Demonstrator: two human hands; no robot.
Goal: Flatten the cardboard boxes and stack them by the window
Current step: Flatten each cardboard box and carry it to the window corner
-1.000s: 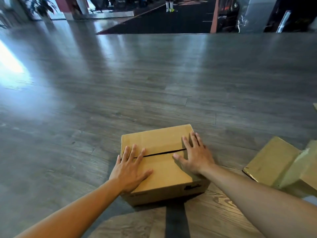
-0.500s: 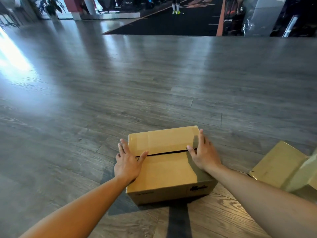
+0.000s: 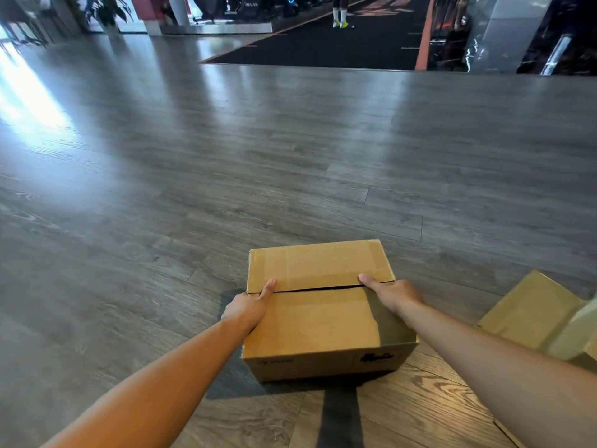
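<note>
Grey wood-grain plank floor (image 3: 226, 163) spans nearly the whole view, glossy, with a bright patch of glare (image 3: 26, 92) at its left edge. Beyond the far end of the floor lies a black mat (image 3: 323, 43) marked with an orange stripe (image 3: 424, 37) along its right side. On the mat, a person's lower legs in white socks and yellow-green shoes (image 3: 340, 19). Left of the mat, a potted plant (image 3: 105, 11) and a white pillar base (image 3: 179, 9) stand close together. Right of the mat, a reflective silver column (image 3: 504, 30).
</note>
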